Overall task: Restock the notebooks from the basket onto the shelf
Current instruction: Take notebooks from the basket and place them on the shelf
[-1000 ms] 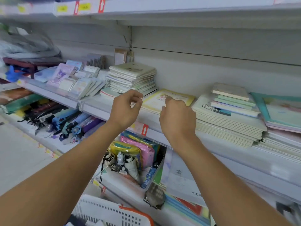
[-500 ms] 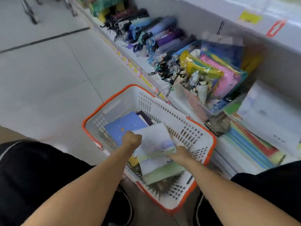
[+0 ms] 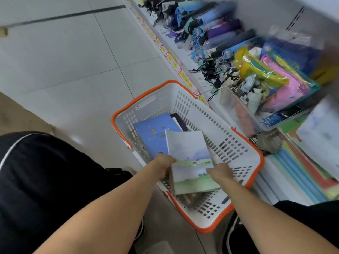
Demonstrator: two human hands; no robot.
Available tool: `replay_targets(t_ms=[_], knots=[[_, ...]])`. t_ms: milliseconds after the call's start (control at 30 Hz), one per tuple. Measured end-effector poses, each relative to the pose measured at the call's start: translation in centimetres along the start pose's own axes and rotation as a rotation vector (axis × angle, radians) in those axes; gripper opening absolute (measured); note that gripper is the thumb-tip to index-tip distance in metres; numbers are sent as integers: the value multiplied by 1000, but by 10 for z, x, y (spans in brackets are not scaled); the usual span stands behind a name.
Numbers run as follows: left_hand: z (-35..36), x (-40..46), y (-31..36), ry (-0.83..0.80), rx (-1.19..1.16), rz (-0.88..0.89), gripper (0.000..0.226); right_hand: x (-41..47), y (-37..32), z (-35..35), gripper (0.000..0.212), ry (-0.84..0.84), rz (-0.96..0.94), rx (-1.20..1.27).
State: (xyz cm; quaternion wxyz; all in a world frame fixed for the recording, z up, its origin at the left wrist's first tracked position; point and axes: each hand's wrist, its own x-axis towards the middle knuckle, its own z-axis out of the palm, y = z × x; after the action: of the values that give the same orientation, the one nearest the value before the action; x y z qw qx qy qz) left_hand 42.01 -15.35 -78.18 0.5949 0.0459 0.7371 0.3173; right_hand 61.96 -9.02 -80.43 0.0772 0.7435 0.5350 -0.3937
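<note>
**Hands lifting a notebook in the basket**

Basket (image 3: 238, 143) (white, orange rim) sits on the floor. Above it, the left hand (image 3: 163, 163) and right hand (image 3: 220, 173) grip opposite edges of a pale landscape-cover notebook (image 3: 190, 162). A blue notebook (image 3: 154, 132) lies inside the basket.

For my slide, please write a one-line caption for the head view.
Both hands, left hand and right hand, lift a pastel notebook from the white basket beside a blue notebook.

Folded umbrellas (image 3: 216, 32) in a row, clear bin (image 3: 256, 114) of coloured pouches (image 3: 275, 83), stacked coloured folders (image 3: 304, 173), yellow price tags (image 3: 170, 57), grey tiled floor (image 3: 73, 61).
</note>
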Motion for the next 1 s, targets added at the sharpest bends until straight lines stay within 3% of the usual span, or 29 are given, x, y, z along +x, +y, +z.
replay_targets(t_ms=[167,333,400,500,633,767,867,933,1000], knots=[[1,-13,4,-158,-125,7,34,5,-3,-9,58,-144,34,277],[-8,-13,21,5,-65,184,40,-5,-21,-30,35,-388,63,694],[-24,-16,38,30,-78,244,42,-2,-29,-34,39,-340,70,761],[-49,-21,60,92,-115,329,40,5,-25,-26,47,-109,12,489],[-65,-27,73,151,-272,398,45,-2,-6,5,60,-246,-5,250],[-71,-26,71,129,-378,316,36,-1,-2,20,88,-214,-35,23],[-68,-34,73,22,-414,291,27,4,-2,21,77,-174,14,114],[-66,-36,75,-14,-438,277,29,4,-5,22,72,-63,15,59],[-67,-37,79,-31,-472,270,32,7,-13,25,73,43,-117,27]])
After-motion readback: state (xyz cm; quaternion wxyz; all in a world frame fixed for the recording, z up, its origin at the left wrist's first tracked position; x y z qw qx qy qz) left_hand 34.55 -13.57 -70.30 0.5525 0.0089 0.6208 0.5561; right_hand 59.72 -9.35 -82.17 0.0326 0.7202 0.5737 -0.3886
